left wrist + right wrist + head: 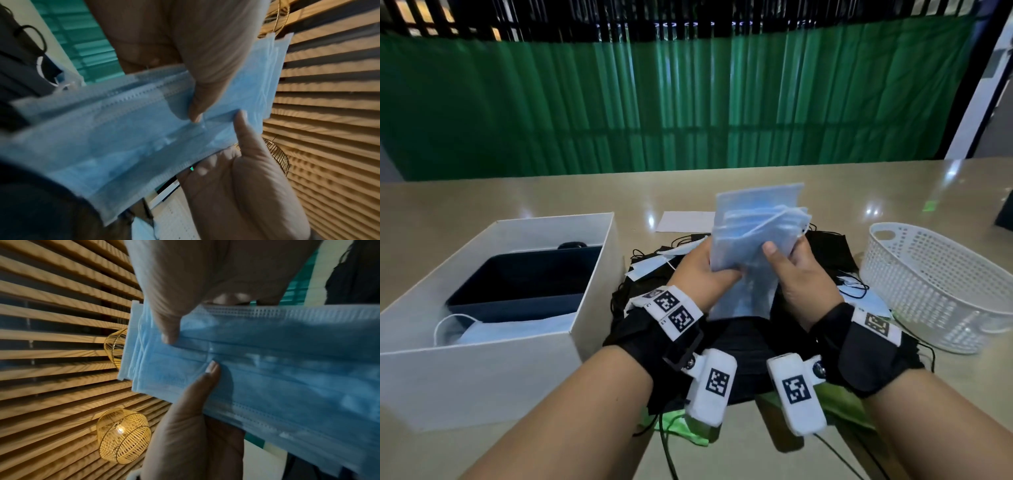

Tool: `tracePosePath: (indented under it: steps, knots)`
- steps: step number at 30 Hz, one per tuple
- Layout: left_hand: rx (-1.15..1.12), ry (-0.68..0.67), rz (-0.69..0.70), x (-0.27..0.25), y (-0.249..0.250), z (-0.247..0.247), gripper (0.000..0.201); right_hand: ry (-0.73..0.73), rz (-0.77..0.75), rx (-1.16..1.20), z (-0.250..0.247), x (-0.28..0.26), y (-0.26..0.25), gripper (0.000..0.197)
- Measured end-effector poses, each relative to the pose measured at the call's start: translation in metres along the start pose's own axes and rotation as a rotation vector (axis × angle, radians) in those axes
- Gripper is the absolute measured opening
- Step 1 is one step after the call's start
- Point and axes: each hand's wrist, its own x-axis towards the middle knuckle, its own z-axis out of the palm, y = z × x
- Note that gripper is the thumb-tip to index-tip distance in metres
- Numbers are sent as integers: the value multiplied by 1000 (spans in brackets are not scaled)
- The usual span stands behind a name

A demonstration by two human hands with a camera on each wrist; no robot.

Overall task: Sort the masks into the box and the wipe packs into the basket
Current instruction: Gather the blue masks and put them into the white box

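Note:
I hold a stack of blue masks (756, 222) upright over the middle of the table. My left hand (709, 270) grips its left side and my right hand (794, 270) grips its right side, with the thumb on the front. Both wrist views show the same stack of blue masks (123, 138) (287, 369) pinched between thumbs and fingers. Below lies a pile of black masks (743, 342) with a few loose blue ones (650, 267). Green wipe packs (839, 401) peek out from under the pile near my wrists. A white box (482, 377) stands at the left and a white basket (928, 308) at the right.
Inside the box sit a dark blue tray (524, 277) and some blue masks (517, 330). A white sheet of paper (685, 221) lies behind the pile. A green curtain (688, 102) hangs beyond the table's far edge. A dark object (1005, 212) sits at the far right.

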Motion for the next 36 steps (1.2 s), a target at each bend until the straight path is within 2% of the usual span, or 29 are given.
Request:
tracePosePath:
  steps: [2,4,7,11,13,16,18,20,23,28,30,32,36]
  knots:
    - [-72,45,18,2,3,-4,35,-10,3,-24,3,1,-6,15]
    - [-91,55,22,2,1,-5,43,-56,32,-62,3,3,-7,18]
    - [-64,45,-7,-1,-13,-6,48,-135,139,-190,2,2,2,43]
    - [33,23,-82,-4,-32,-6,44,-65,179,-243,3,0,-4,71]
    - [53,3,-109,-4,-33,-5,38,-13,120,-244,3,1,-16,80]
    - [89,19,-108,-1,-31,-4,26,117,-158,-346,2,1,-35,83]
    - [93,29,-109,2,-31,-5,18,96,-401,-535,0,0,-44,76]
    - [119,32,-115,4,-31,-5,17,19,-510,-765,-3,4,-44,61]
    - [70,-1,-141,3,-32,-2,20,-96,-467,-989,2,5,-37,47]
    - [-30,-99,-126,1,-25,6,39,-112,-425,-1030,12,2,-23,57]
    - [30,-122,-146,-1,-21,5,21,-96,-407,-1007,14,2,-23,56]
    - [81,-90,-156,-2,-20,4,10,-84,-406,-974,15,1,-25,55]
    - [35,-22,-152,-2,-14,1,16,-90,-433,-945,11,1,-28,58]
